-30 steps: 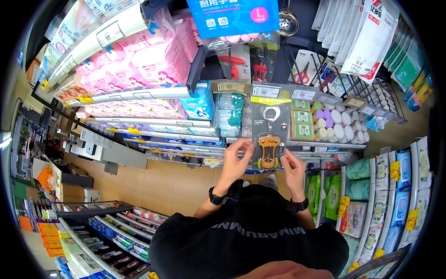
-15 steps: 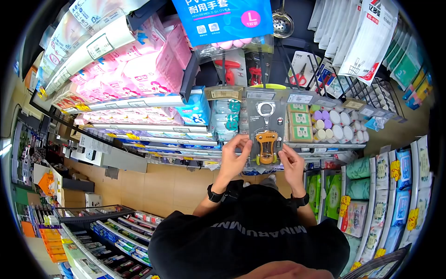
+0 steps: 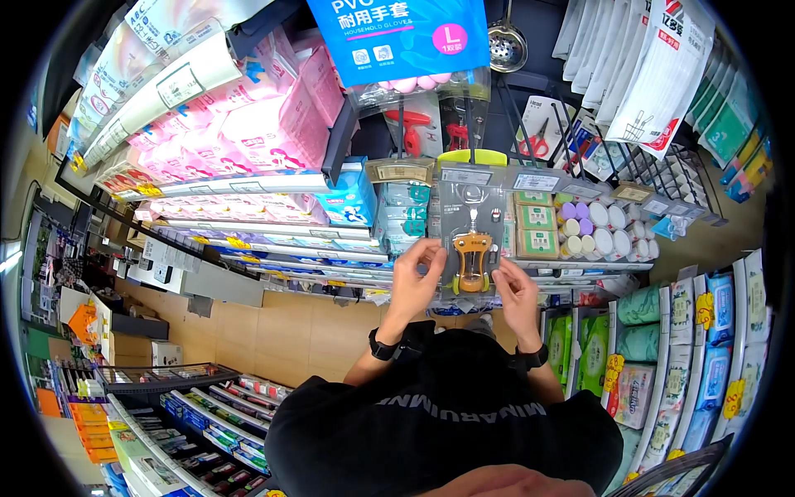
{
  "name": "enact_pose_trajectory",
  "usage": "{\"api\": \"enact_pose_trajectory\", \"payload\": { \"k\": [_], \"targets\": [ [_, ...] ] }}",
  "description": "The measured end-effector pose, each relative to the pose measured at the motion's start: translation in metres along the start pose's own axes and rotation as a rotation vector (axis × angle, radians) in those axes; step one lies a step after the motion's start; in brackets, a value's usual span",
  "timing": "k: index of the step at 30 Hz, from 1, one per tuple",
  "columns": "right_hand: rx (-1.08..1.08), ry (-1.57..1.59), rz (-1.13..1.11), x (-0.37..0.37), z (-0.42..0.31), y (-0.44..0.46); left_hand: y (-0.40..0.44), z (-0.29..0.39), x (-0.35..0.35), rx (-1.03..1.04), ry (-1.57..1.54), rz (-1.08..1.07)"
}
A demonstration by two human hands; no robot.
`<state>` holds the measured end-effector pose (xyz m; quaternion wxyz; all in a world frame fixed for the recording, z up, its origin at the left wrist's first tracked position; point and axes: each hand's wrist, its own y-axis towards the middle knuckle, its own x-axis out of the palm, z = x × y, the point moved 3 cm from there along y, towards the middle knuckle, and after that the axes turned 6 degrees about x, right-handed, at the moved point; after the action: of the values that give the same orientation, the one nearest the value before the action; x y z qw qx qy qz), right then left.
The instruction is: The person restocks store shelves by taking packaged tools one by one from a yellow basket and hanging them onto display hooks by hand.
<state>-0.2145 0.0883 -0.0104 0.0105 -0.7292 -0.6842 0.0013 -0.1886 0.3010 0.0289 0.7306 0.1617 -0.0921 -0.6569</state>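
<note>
Above hangs a blue plastic glove packet (image 3: pixel 397 41) reading "HOUSEHOLD GLOVES" and "L". Below, a grey rectangular package (image 3: pixel 454 217) with an orange corkscrew (image 3: pixel 474 242) lies between the hands, long axis pointing away from the person. The left hand (image 3: pixel 414 280), level with its middle, pinches its left edge; the right hand (image 3: pixel 518 300) meets its lower right edge, grip unclear.

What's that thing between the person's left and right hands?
Between the left hand and the right hand is a packaged orange tool on a grey card, as the head view shows.
</note>
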Motion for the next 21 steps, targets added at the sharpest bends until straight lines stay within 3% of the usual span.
{"api": "enact_pose_trajectory", "payload": {
  "k": [18,20,21],
  "targets": [
    [-0.235,-0.109,0.251,0.023,-0.001,0.109,0.123,-0.046,0.022,0.087,0.412,0.049],
    [-0.256,-0.130,0.268,0.025,-0.006,0.114,0.133,-0.046,0.023,0.024,0.339,-0.018],
    [-0.273,-0.151,0.284,0.027,-0.008,0.116,0.134,-0.042,0.023,0.101,0.358,0.023]
  ]
}}
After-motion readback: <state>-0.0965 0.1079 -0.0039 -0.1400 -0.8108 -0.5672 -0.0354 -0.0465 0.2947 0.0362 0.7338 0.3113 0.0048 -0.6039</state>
